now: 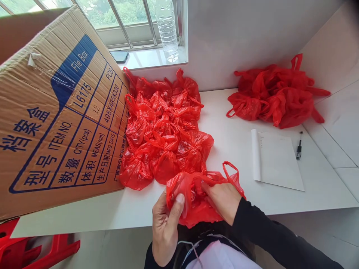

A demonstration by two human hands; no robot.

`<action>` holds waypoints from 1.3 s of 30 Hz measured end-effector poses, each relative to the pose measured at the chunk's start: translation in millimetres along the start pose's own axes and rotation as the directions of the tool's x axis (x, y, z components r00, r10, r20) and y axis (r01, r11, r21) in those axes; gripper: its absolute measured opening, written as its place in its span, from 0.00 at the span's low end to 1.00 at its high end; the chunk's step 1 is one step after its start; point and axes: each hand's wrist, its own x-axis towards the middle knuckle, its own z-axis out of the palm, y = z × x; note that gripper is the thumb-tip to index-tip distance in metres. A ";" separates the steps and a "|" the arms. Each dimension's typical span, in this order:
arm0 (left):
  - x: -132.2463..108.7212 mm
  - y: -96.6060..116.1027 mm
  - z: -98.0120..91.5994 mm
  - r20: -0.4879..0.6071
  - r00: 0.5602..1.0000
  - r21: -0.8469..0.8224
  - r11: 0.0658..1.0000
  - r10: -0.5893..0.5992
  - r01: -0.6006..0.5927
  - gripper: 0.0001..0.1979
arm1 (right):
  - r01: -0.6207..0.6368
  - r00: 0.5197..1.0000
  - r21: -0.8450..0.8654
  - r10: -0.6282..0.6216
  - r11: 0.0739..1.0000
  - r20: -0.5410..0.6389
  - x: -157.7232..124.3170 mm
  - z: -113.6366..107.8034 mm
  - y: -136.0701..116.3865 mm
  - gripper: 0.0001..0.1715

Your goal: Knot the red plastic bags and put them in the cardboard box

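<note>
A red plastic bag [200, 216] is at the table's front edge, its mouth gathered open toward me. My left hand [167, 228] is closed on the left side of its rim, thumb on top of the plastic. From the right, my right hand [224, 198] reaches into the mouth, and the plastic hides its fingertips. Something with a small pale mark shows dimly inside the bag, too covered to name. One handle loop [232, 170] stands up behind my right hand. Just beyond, several filled, knotted red bags [165, 127] sit packed together in rows.
A large cardboard box [67, 112] stands at the left. Loose red bags [280, 97] lie heaped at the back right, with a paper pad [280, 160] and a pen [299, 147] before them. The windowsill bears a clear bottle [168, 33] and a phone [119, 56].
</note>
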 end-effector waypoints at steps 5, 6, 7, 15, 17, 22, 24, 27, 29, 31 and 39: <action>4.6 2.9 -2.9 0.024 0.999 0.051 0.998 0.034 -0.036 0.07 | -0.015 1.000 0.015 0.015 1.000 -0.023 -14.3 -1.8 7.5 0.16; 4.9 2.5 -3.1 0.022 0.999 0.068 0.997 0.038 -0.040 0.07 | -0.023 1.000 0.004 0.023 1.000 -0.011 -17.4 -2.7 9.4 0.17; 4.9 1.7 -2.9 0.027 0.999 0.082 0.996 0.042 -0.044 0.07 | -0.032 0.999 -0.011 0.032 0.999 0.004 -19.9 -3.6 11.3 0.17; -3.9 -10.7 9.4 -0.079 0.997 0.071 0.997 0.016 -0.010 0.24 | -0.093 0.992 -0.112 0.101 0.989 0.069 -16.2 -3.0 19.3 0.19; -5.0 -11.0 11.5 -0.079 0.997 0.065 0.998 0.006 -0.001 0.24 | -0.102 0.991 -0.123 0.112 0.987 0.075 -11.8 -0.4 19.9 0.15; -2.5 -8.2 9.0 -0.064 0.998 0.062 0.998 -0.022 0.026 0.22 | -0.110 0.993 -0.112 0.115 0.988 0.039 -11.7 0.1 21.3 0.15; -0.6 -6.3 8.2 0.000 0.999 0.055 0.998 -0.038 0.038 0.19 | -0.130 0.991 -0.102 0.131 0.986 0.002 -12.3 -1.1 22.1 0.21; 1.4 -2.2 11.0 0.034 0.999 0.044 0.999 -0.033 0.031 0.16 | -0.181 0.983 -0.090 0.177 0.979 -0.055 -7.9 0.2 23.8 0.26; 1.7 1.0 14.3 0.038 0.999 0.046 0.999 -0.012 0.010 0.16 | -0.201 0.978 -0.076 0.195 0.977 -0.080 -2.3 3.0 25.4 0.27; 1.5 3.4 16.8 0.065 0.998 0.053 0.999 -0.004 0.000 0.16 | -0.209 0.974 -0.057 0.202 0.976 -0.102 3.3 5.7 27.2 0.25; 0.1 -2.8 12.2 -0.041 0.999 0.042 0.999 -0.009 0.011 0.18 | -0.269 0.952 -0.033 0.260 0.963 -0.160 16.3 7.1 33.9 0.19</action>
